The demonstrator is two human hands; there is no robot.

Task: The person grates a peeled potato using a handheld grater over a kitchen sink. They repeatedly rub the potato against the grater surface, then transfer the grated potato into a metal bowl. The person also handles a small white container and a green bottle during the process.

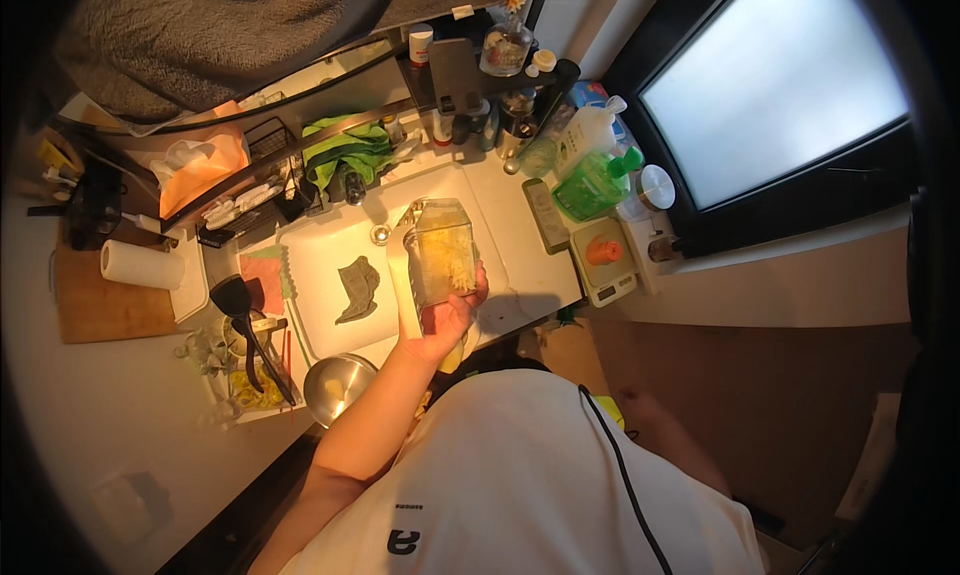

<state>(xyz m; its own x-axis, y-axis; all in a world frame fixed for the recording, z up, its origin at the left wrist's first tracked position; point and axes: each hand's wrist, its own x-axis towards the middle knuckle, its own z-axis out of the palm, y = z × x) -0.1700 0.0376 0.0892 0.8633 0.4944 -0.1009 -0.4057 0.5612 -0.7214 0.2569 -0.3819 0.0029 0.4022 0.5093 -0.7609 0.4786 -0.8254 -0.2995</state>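
My left hand (452,316) grips a clear box-shaped container (446,252) with pale yellow shreds inside, held up over the right part of a white sink (330,342). A pale yellow curved piece, perhaps its handle, runs along the container's left side. A crumpled dark grey cloth (358,290) lies in the sink, left of the container. My right hand (637,401) hangs low at my right side, dim and blurred; its fingers cannot be made out. Below the sink's front left corner stands a metal bowl (339,387) with a pale piece inside.
Right of the sink are a phone-like slab (545,215), a green bottle (592,187) and a kitchen scale (615,290) bearing an orange object (604,251). To the left are a black spatula (231,296), a paper towel roll (142,265) and a wooden board (112,316). Green cloths (345,151) lie behind the sink.
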